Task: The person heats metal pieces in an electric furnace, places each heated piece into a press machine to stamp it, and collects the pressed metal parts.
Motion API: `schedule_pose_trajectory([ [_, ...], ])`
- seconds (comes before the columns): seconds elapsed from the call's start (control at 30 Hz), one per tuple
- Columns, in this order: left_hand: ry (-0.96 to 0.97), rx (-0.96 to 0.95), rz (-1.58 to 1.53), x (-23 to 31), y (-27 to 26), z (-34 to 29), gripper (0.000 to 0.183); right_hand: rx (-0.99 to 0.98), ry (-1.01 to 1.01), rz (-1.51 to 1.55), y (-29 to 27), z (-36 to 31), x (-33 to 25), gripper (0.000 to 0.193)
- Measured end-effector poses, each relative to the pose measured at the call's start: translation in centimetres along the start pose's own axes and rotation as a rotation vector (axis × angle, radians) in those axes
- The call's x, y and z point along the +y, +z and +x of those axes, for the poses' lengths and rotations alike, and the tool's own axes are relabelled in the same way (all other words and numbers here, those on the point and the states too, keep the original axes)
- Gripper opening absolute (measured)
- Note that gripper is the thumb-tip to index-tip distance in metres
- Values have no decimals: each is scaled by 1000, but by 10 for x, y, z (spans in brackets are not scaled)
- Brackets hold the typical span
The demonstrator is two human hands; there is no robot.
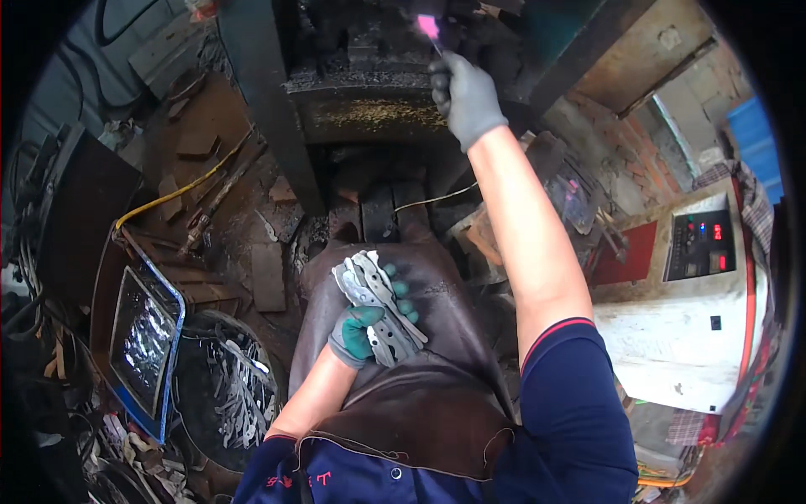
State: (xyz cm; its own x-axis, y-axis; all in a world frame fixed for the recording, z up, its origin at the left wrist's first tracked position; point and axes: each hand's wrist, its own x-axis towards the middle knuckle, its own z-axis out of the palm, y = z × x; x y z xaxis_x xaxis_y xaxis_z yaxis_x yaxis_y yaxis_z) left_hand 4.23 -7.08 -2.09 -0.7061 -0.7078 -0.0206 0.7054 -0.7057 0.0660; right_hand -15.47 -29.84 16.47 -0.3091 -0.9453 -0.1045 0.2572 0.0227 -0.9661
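Note:
My left hand (356, 333), in a green and grey glove, is closed around a stack of flat grey metal blanks (374, 294) with small holes. It holds them over the brown apron (445, 311) on my lap. My right hand (472, 99), in a grey glove, reaches far forward. Its fingers are wrapped round a thin metal piece (429, 28) whose far end glows pink. That glowing end is over the dark, dirty bed of the machine (361, 80); whether it touches anything there I cannot tell.
At left stands a round bin (197, 403) with many loose metal blanks (243, 386), beside a blue-framed panel (138, 344). A white control cabinet (672, 336) with lit red digits is at right. A dark steel post (269, 92) rises left of the machine bed. Rubble and a yellow hose (180, 191) litter the floor.

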Motion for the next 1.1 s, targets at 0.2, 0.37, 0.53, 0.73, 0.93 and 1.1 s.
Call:
schedule_pose_trajectory([
  [0.2,3,-28,-13,2,5,-3,68,-25,46,-69,19,21,-7,32],
  [0.37,-13,-64,-110,2,0,2,70,-117,-31,-32,-45,-37,12,58],
  [0.53,26,17,-44,4,3,-3,70,-189,126,-499,-93,-161,62,29],
  [0.73,21,-9,-66,-2,-2,5,69,-610,59,-1146,-95,-239,90,33],
  [0.93,103,107,95,-6,13,-1,71,-480,-127,-924,-117,-239,110,21],
  [1.1,-41,133,59,-1,13,-6,53,-173,307,-410,-158,-246,102,16],
])
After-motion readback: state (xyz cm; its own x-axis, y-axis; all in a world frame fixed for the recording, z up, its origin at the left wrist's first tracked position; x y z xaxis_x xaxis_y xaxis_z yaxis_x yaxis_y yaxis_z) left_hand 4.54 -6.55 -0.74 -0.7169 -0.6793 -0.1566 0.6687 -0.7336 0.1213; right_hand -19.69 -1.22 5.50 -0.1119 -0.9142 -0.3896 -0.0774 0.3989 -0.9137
